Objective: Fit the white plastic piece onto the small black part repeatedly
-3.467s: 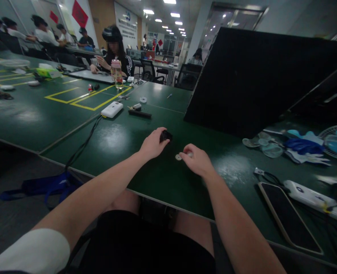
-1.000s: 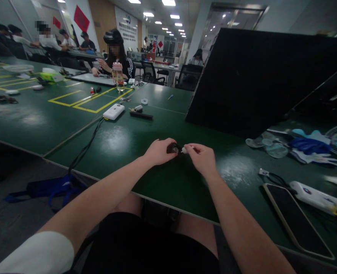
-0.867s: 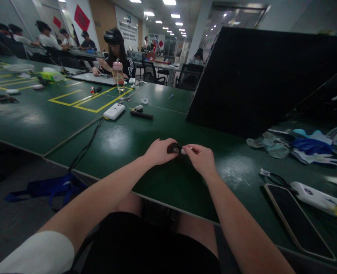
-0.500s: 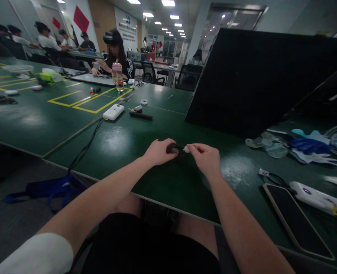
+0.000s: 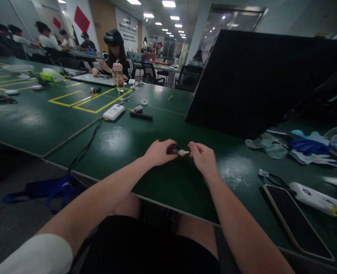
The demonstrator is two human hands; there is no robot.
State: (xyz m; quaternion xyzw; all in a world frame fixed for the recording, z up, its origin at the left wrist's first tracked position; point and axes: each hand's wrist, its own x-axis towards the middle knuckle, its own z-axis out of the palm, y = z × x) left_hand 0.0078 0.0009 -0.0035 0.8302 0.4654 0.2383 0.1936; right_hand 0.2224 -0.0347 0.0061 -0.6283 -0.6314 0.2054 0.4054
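head view: one view only, looking down over a green table [image 5: 145,179] at the person's own two bare arms.
left hand [image 5: 158,152]: curled shut around a small black part [image 5: 172,149], knuckles up, resting on the table; thumb side faces the right hand.
black part: at the left fingertips, near the table's front middle, low over or on the surface, cannot tell which; a small round pale spot shows on its right face.
right hand [image 5: 203,158]: thumb and forefinger pinched on a small white piece [image 5: 183,152], other fingers loosely folded.
white piece: between the two hands, its left end touching or just at the black part.
hands: close together, not touching.
power bank [image 5: 113,112]: white, far left of the hands, black cable [image 5: 83,148] running off the table edge.
black bar [image 5: 140,115]: just right of the power bank.
board [image 5: 256,80]: big, black, leaning, behind and right of the hands.
phone [image 5: 296,222]: dark screen, flat near the right front edge.
power strip [image 5: 317,197]: white, just beyond the phone.
gloves [image 5: 308,146]: blue, far right, beside clear discs [image 5: 267,147].
bottle [image 5: 117,76]: far back, by yellow tape lines [image 5: 80,102].
co-worker [image 5: 114,53]: seated behind the bottle, hands at own work.
strap [image 5: 45,188]: blue, on the floor at left.
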